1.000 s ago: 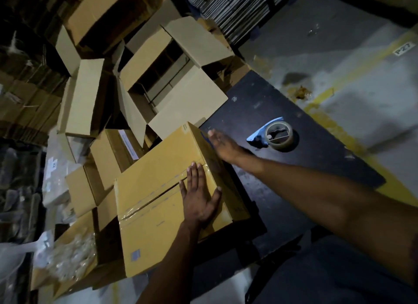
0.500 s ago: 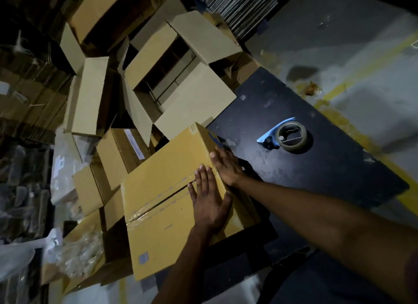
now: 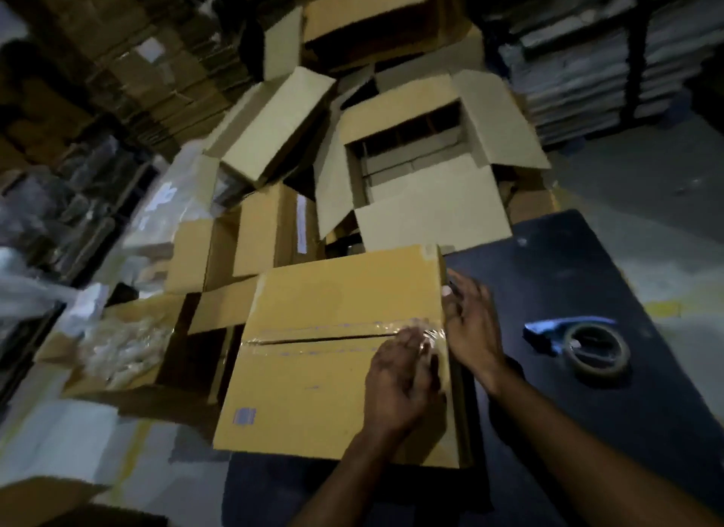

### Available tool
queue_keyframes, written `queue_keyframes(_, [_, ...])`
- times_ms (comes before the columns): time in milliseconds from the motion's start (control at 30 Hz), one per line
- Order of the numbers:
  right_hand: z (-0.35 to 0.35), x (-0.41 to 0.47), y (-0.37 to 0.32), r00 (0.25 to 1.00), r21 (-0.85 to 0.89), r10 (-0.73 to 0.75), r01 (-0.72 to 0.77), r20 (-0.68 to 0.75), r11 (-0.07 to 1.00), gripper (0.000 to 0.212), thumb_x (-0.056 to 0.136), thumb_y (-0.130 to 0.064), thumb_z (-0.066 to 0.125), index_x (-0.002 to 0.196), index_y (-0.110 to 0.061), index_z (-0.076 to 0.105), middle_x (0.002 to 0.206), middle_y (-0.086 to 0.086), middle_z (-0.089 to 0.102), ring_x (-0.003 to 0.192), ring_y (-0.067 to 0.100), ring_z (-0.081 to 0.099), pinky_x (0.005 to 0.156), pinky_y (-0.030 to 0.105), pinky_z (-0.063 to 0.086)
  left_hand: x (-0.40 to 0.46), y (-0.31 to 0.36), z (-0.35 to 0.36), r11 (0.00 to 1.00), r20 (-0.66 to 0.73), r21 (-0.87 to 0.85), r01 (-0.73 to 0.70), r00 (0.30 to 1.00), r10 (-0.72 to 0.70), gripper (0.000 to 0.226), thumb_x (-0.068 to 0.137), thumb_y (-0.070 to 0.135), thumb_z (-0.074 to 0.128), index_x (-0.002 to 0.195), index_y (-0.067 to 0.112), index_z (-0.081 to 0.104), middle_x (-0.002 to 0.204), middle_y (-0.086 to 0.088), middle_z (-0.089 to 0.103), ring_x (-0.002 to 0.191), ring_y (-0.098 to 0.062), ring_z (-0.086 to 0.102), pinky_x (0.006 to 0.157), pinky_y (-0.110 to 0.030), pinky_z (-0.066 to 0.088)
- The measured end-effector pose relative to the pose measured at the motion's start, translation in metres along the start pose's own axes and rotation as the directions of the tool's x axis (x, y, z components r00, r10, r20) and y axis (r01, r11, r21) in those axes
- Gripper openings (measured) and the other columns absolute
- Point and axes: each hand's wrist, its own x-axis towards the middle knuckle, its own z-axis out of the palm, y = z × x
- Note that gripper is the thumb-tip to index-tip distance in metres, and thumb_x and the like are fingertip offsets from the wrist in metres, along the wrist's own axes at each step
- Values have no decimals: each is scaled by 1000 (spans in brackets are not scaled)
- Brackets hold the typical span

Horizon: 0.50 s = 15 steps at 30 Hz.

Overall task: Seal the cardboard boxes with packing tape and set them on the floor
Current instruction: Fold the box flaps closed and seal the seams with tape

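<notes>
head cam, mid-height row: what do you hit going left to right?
Open carton of clear plastic bags → taped box → left hand flat on the tape end → right hand at the box's right edge → tape dispenser on the dark table.

Dark blue flat table point(image 3: 587, 291) fills the 4 to 6 o'clock sector. Grey concrete floor point(image 3: 646, 181) at 2 o'clock, with a yellow painted line point(image 3: 662, 309) at 3 o'clock. Stacks of flattened grey sheets on dark shelving point(image 3: 587, 48) at 1 o'clock. Crumpled clear plastic wrapping point(image 3: 121, 350) at 8 o'clock. Stacked flattened brown cardboard point(image 3: 137, 56) at 11 o'clock, blurred.
</notes>
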Motion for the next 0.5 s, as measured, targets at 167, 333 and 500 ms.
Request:
queue_keyframes(167, [60, -15, -77, 931, -114, -303, 331, 205, 937, 28, 101, -40, 47, 120, -33, 66, 114, -8, 61, 110, 19, 55, 96, 30, 38, -3, -61, -90, 907, -254, -256, 335, 881, -398, 41, 93, 28, 62, 132, 22, 71, 129, 15, 69, 110, 20, 58, 84, -23, 59])
queue_keyframes(333, [172, -41, -139, 769, -115, -448, 550, 456, 827, 12, 94, -27, 67, 101, -35, 73, 98, -20, 62, 95, 10, 52, 83, 29, 43, -33, -157, -189, 795, -381, -419, 439, 710, -593, 23, 97, 14, 69, 115, 25, 79, 111, 17, 76, 99, 5, 68, 76, -14, 53])
queue_keyframes(500, [282, -33, -176, 586, -144, -397, 668, 707, 730, 28, 95, -32, 57, 120, -31, 71, 124, -8, 67, 113, 21, 60, 93, 36, 50, -74, -275, -242, 643, -359, -585, 494, 553, -752, 38, 97, -3, 60, 99, 31, 75, 102, 11, 77, 98, -2, 71, 85, -19, 55])
